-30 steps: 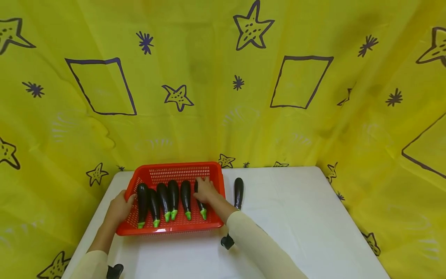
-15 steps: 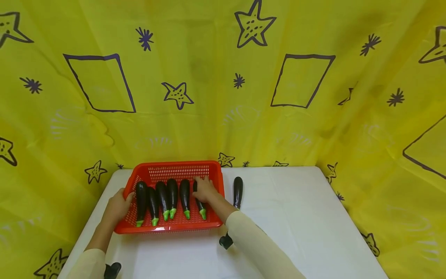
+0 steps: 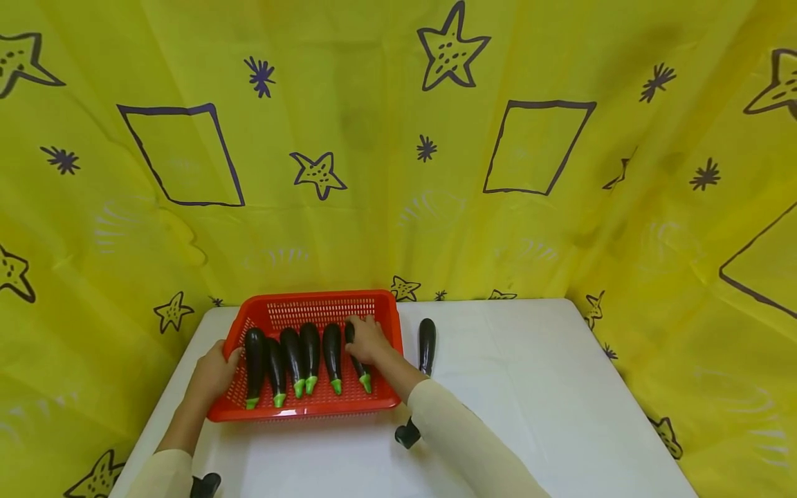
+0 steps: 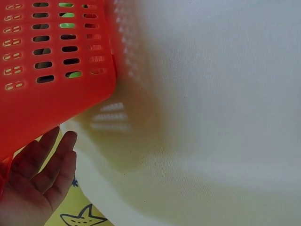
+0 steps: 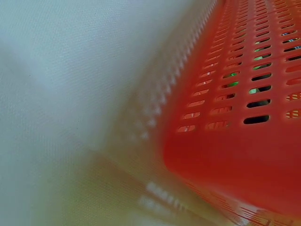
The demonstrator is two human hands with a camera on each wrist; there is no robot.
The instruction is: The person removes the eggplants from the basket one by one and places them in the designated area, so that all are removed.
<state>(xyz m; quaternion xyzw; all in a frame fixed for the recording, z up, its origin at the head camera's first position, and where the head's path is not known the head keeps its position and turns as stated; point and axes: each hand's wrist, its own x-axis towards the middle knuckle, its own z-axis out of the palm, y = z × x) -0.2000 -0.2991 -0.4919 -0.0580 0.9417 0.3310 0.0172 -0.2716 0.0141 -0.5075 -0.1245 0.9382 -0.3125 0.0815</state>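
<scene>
A red plastic basket (image 3: 311,412) with slotted walls stands on the left part of the table. Several dark eggplants (image 3: 332,353) with green stems lie side by side in it, stems toward me. My left hand (image 3: 213,373) grips the basket's left rim, thumb over the edge; in the left wrist view the fingers of that left hand (image 4: 35,188) reach along the basket's underside (image 4: 51,101). Inside the basket, my right hand (image 3: 369,340) holds the rightmost eggplant (image 3: 359,370) near its upper end, partly covering it. The right wrist view shows only the basket wall (image 5: 225,160) and tabletop, no hand.
Outside the basket, one more eggplant (image 3: 426,342) lies on the white table (image 3: 529,380), right of it; my right forearm hides its lower end. A yellow curtain (image 3: 386,228) printed with stars hangs behind and along both sides. A dark wrist camera (image 3: 407,434) sits by my right forearm.
</scene>
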